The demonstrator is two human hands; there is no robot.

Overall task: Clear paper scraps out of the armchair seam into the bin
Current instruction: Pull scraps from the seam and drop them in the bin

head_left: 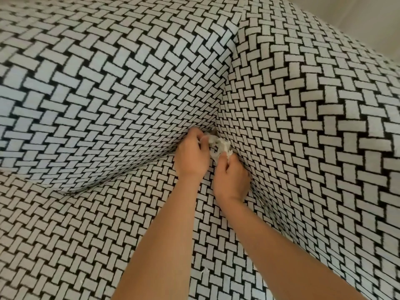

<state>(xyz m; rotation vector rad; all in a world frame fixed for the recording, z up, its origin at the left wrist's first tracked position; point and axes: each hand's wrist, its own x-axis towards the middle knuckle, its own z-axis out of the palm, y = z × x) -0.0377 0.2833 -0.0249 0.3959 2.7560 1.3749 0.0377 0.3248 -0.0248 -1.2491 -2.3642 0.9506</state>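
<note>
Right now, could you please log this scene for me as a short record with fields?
setting: armchair, black-and-white woven-pattern fabric
left hand: fingers curled on the crumpled paper
right hand: pinches the same paper from below
paper location: at the seam corner, where back, arm and seat meet
loose bits: small white fleck on the seat, nearer the camera
bin: not in view
task state: paper in both hands' grip, not yet binned
</note>
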